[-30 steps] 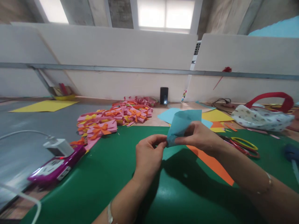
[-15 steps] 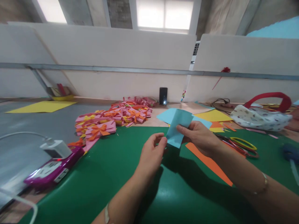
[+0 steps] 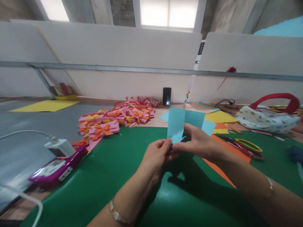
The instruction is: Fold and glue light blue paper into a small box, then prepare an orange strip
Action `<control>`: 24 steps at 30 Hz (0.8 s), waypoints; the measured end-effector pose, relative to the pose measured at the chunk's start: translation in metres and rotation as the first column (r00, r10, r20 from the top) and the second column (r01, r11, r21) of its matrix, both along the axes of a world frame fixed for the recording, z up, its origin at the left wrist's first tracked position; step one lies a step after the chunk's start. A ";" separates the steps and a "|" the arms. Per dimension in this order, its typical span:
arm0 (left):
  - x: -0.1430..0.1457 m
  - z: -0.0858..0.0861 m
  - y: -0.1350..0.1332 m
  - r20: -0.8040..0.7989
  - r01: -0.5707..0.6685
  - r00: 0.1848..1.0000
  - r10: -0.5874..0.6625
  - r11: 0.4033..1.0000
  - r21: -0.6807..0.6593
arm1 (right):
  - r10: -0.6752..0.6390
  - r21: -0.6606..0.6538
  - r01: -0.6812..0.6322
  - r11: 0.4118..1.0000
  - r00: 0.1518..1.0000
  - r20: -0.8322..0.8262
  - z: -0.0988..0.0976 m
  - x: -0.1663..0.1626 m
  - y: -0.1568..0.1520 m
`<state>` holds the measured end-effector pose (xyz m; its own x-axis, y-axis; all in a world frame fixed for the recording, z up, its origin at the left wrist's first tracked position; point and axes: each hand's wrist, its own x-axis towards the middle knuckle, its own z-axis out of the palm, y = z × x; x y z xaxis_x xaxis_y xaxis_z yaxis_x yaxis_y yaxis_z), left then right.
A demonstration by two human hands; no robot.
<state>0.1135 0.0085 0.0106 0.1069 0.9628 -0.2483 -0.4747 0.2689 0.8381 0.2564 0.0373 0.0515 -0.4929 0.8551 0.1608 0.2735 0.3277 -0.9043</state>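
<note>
Fingertips of the left hand [image 3: 157,154] and right hand [image 3: 197,143] now pinch the blue paper [image 3: 176,124], turned upright since before.

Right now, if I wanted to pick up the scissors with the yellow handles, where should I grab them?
Probably by the yellow handle loops, coming from the right. The scissors lie flat on the green mat, loops pointing right and open, blades pointing left toward the orange paper, away from your fingers.
</note>
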 end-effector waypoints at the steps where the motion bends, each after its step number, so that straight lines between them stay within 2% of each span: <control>1: 0.000 0.000 0.001 -0.004 -0.030 1.000 0.030 1.000 0.001 | -0.009 0.028 0.009 1.000 1.000 0.024 0.000 0.000 -0.001; 5: 0.000 -0.001 0.002 -0.013 -0.084 0.996 0.084 0.996 0.012 | -0.078 0.087 0.071 0.994 0.994 0.078 -0.002 -0.001 -0.001; 11: 0.001 -0.001 0.001 -0.039 -0.112 0.993 0.112 0.994 0.008 | -0.249 0.154 0.231 0.961 0.962 0.113 -0.005 -0.006 -0.005; 15: 0.002 -0.001 0.001 -0.049 -0.124 0.991 0.124 0.992 0.007 | -0.250 0.233 0.212 0.949 0.957 0.147 -0.008 -0.009 -0.005; 18: 0.002 -0.001 0.001 -0.059 -0.126 0.990 0.127 0.992 0.021 | -0.307 0.290 0.238 0.927 0.926 0.220 -0.011 -0.009 -0.002; 24: 0.003 -0.001 0.000 -0.027 -0.092 0.995 0.094 0.994 0.057 | -0.326 0.299 0.250 0.921 0.915 0.236 -0.015 -0.008 0.002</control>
